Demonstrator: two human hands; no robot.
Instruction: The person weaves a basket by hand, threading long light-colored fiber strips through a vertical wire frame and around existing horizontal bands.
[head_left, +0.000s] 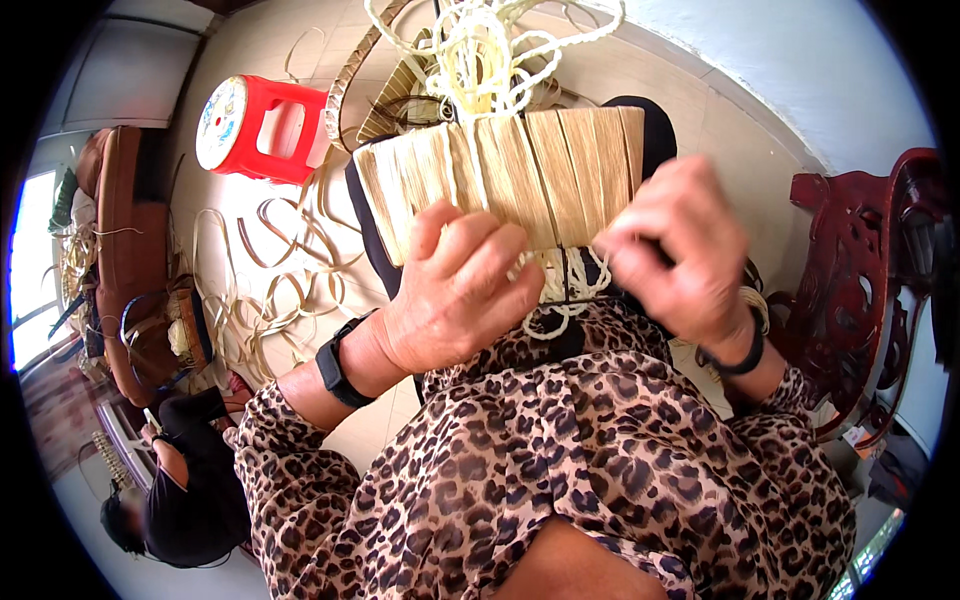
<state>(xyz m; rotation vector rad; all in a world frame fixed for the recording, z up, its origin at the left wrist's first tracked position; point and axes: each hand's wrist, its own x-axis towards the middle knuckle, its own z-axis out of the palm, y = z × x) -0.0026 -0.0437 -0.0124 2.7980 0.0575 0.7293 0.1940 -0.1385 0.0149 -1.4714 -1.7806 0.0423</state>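
Observation:
Across my lap lies a flat panel of pale tan strips (575, 165) set side by side. Cream twisted cord (565, 280) hangs in loops below its near edge, and two strands run over its face. My left hand (462, 280) is closed in a fist over the panel's near left part, with cord showing at its curled fingers. At the near right corner, my right hand (680, 245) is pinched, thumb against fingers, slightly smeared by motion. A cord loop runs up to its fingertips. A big loose tangle of the same cord (490, 60) lies beyond the far edge.
A red plastic stool (290, 130) lies tipped over at the far left. Loose curled strips (290, 270) litter the tiled floor on the left. Carved dark red wooden furniture (850, 270) stands on the right. At the lower left sits another person in black (195, 500).

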